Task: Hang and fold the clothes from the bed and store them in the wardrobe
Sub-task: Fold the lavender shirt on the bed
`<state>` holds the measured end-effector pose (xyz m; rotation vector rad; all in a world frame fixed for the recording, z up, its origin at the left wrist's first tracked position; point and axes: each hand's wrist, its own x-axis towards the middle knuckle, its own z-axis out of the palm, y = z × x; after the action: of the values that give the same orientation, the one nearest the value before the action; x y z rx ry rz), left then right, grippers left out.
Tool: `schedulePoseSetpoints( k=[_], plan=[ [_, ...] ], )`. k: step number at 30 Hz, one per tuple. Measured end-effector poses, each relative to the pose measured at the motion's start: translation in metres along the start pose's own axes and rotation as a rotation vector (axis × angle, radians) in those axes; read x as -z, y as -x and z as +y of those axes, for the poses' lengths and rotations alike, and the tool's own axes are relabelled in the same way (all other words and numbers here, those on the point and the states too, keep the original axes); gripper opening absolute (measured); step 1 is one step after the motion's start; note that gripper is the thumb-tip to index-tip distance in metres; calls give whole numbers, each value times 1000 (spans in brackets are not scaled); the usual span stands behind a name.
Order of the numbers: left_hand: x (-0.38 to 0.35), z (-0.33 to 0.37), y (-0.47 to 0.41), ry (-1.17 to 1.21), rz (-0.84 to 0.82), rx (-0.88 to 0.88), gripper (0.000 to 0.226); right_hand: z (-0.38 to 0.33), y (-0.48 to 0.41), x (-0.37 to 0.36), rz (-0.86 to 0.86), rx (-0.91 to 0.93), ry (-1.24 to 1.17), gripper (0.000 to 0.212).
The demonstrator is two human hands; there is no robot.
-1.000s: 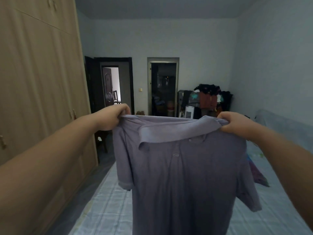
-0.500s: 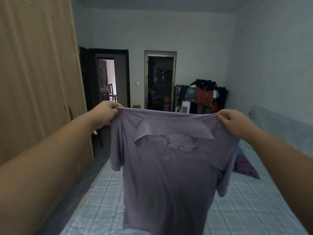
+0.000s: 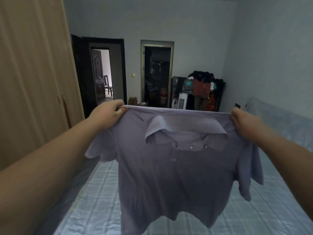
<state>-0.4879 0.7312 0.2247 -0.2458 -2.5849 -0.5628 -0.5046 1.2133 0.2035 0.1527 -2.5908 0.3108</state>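
Note:
A lilac short-sleeved polo shirt (image 3: 169, 180) hangs spread in the air in front of me, collar and buttons facing me. My left hand (image 3: 108, 112) grips its left shoulder and my right hand (image 3: 243, 121) grips its right shoulder, pulling the top edge taut. Its hem dangles above the bed (image 3: 94, 206), which has a pale blue checked sheet. The wooden wardrobe (image 3: 33, 82) stands shut along the left wall.
Two dark doorways (image 3: 105, 73) open in the far wall. A loaded clothes rack (image 3: 201, 85) and a white appliance (image 3: 183, 100) stand in the far right corner. A narrow floor strip runs between wardrobe and bed. A covered headboard or cushion (image 3: 279, 119) lies at right.
My hands have moved apart and lower, stretching the shirt's shoulders flat. The shirt has swung up, so its hem now shows above the bed. A dark garment on the bed is now hidden.

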Motion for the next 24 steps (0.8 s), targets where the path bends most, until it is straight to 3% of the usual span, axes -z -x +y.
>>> schedulePoseSetpoints(
  k=[8,15,19,24],
  plan=[
    [-62,1,-9,310,-70,73,28,-7,28,-39,112,-450,-435,52],
    [-70,-15,-24,282,-20,204,31,1,46,-45,-149,-269,-271,19],
    [-66,-16,-23,342,-55,171,30,9,47,-38,-32,-243,-264,11],
    [-45,-19,-9,387,-143,82,24,10,41,-23,111,-279,-365,32]
  ],
)
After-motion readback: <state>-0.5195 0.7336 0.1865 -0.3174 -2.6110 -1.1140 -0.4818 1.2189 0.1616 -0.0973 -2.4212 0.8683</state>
